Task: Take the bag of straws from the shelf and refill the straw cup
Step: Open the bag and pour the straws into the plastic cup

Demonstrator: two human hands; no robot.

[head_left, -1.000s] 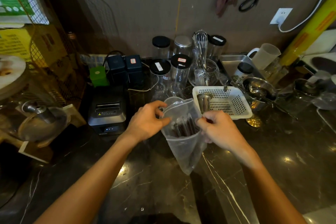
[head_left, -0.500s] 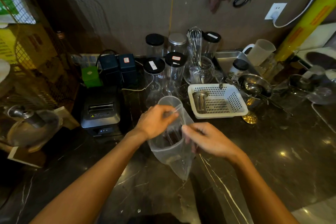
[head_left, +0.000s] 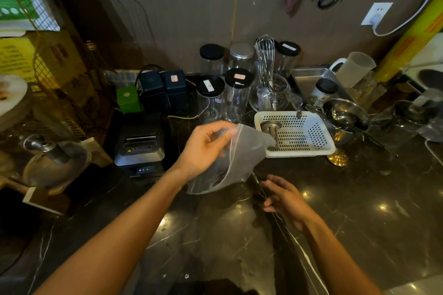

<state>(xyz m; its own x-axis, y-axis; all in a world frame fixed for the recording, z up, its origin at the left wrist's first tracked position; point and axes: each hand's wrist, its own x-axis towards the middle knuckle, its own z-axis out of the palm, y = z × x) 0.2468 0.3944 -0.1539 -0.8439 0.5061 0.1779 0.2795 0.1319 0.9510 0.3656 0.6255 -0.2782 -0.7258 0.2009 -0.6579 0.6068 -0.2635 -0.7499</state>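
Note:
A clear plastic bag (head_left: 242, 158) with a few dark straws at its bottom hangs tilted above the dark marble counter. My left hand (head_left: 203, 148) grips its upper edge. Lower and to the right, my right hand (head_left: 285, 196) hovers over the counter, fingers apart and holding nothing, apart from the bag. A small metal cup (head_left: 271, 128) stands in the white perforated basket (head_left: 311, 148) just behind the bag; the bag's upper corner overlaps it in view. I cannot tell which container is the straw cup.
Several glass jars (head_left: 236, 93) with black lids, a whisk in a glass bowl (head_left: 266, 74), metal bowls (head_left: 345, 115) and a receipt printer (head_left: 140, 143) crowd the back of the counter. A wire shelf (head_left: 62, 67) stands at the left.
My right hand has let go of the bag and dropped down to the right. My left hand has lifted and tilted the bag toward the basket.

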